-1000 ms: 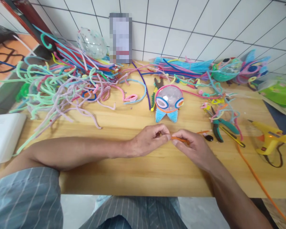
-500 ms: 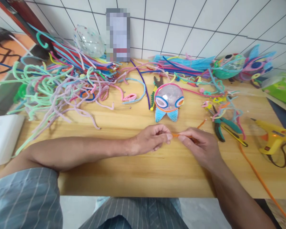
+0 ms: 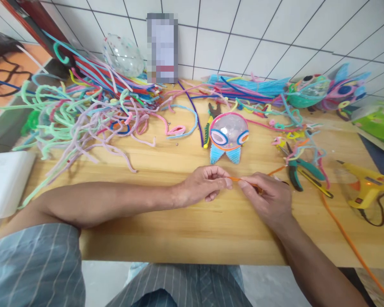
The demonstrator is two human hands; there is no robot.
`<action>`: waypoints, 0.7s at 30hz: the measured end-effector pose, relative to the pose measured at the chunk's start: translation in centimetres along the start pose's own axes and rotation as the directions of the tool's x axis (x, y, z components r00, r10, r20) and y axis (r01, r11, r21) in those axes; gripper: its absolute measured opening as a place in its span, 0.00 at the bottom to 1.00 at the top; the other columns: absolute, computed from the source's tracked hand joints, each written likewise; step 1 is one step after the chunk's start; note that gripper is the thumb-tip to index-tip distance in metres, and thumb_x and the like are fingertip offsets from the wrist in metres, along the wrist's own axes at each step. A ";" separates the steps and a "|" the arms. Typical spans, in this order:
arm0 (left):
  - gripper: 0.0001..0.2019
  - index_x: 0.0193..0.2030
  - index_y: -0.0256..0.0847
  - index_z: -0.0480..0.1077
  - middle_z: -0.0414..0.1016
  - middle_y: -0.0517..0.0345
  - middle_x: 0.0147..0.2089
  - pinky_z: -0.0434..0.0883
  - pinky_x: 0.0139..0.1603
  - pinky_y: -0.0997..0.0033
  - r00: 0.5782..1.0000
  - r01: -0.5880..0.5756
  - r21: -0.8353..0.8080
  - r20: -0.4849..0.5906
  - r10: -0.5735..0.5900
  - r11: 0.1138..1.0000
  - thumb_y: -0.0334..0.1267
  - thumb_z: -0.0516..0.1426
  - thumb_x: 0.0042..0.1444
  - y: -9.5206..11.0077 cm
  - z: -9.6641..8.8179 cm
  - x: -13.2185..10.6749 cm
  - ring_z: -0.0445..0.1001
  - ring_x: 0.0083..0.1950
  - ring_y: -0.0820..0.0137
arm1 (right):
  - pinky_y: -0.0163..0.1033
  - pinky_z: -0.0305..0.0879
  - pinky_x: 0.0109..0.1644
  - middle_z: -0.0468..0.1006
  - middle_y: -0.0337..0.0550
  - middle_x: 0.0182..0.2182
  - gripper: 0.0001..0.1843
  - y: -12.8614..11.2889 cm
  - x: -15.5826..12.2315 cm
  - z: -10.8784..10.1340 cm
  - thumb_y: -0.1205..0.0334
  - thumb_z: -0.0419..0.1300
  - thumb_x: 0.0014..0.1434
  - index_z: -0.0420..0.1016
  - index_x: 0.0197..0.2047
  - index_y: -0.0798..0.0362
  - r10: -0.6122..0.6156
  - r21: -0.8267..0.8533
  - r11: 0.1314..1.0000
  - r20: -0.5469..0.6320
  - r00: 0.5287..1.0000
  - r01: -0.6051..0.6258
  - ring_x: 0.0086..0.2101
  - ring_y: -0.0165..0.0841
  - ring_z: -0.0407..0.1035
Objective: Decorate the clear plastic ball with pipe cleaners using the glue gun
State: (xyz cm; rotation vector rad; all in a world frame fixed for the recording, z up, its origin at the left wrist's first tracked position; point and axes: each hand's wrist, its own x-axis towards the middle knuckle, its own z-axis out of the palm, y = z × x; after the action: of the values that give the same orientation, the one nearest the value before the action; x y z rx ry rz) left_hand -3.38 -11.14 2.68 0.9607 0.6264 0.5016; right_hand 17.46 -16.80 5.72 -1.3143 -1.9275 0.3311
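Two hands work near the middle of the wooden table [image 3: 179,232], the left hand [image 3: 208,185] and the right hand [image 3: 269,196] each pinched narrow, thumb against finger, on an orange fuzzy stem [image 3: 234,179]. A short stretch of it bridges the gap between the fingertips. It looks very light, with soft pile over what is probably thin wire: easily bent, likely to keep any kink, little prone to slip or break. Close fingertip pinches on either side of the exposed stretch seem the best hold. Orange also shows beyond the right hand, but the hand hides whether it is the same piece.

A white tiled wall [image 3: 243,55] stands along the table's back edge. The tabletop looks flat and smooth. A heap of fuzzy stems [image 3: 77,132] sprawls over the back left corner; a bundle of blue stems [image 3: 262,85] lies along the back edge. A white box [image 3: 9,183] sits by the left edge, a yellow glue gun [image 3: 368,179] near the right. Just beyond the hands sits a clear-ball figure [image 3: 228,128]; teal-handled pliers [image 3: 313,169] lie to their right.
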 end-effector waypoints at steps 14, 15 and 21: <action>0.17 0.37 0.42 0.68 0.66 0.72 0.22 0.60 0.20 0.80 0.988 0.093 0.041 0.124 -0.097 0.995 0.49 0.69 0.55 1.0 0.3 -0.6 0.60 0.19 0.81 | 0.38 0.69 0.31 0.85 0.39 0.32 0.07 0.6 0.0 -0.9 0.65 0.65 0.68 0.85 0.43 0.44 0.017 0.095 0.995 0.102 0.995 -0.027 0.29 0.32 0.77; 0.18 0.37 0.42 0.68 0.66 0.72 0.22 0.60 0.21 0.80 0.991 0.078 0.051 0.106 -0.083 0.996 0.50 0.69 0.56 0.8 0.3 -0.7 0.61 0.19 0.81 | 0.38 0.70 0.31 0.85 0.39 0.32 0.06 0.7 0.1 -1.0 0.64 0.65 0.68 0.84 0.43 0.44 0.034 0.094 0.995 0.104 0.994 -0.044 0.29 0.33 0.77; 0.19 0.37 0.38 0.72 0.71 0.67 0.25 0.60 0.20 0.79 0.995 0.067 -0.011 0.071 -0.066 0.998 0.54 0.67 0.59 0.8 0.1 -0.5 0.62 0.19 0.82 | 0.42 0.72 0.37 0.84 0.40 0.33 0.05 1.2 -0.1 -1.2 0.60 0.64 0.69 0.82 0.41 0.44 0.114 0.104 0.987 0.106 0.988 -0.125 0.32 0.35 0.77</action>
State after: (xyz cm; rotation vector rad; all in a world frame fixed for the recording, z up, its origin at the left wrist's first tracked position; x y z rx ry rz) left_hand -3.72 -11.18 3.52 0.9378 0.5886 0.4104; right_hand 19.12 -16.59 5.79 -1.3660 -1.8871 0.5655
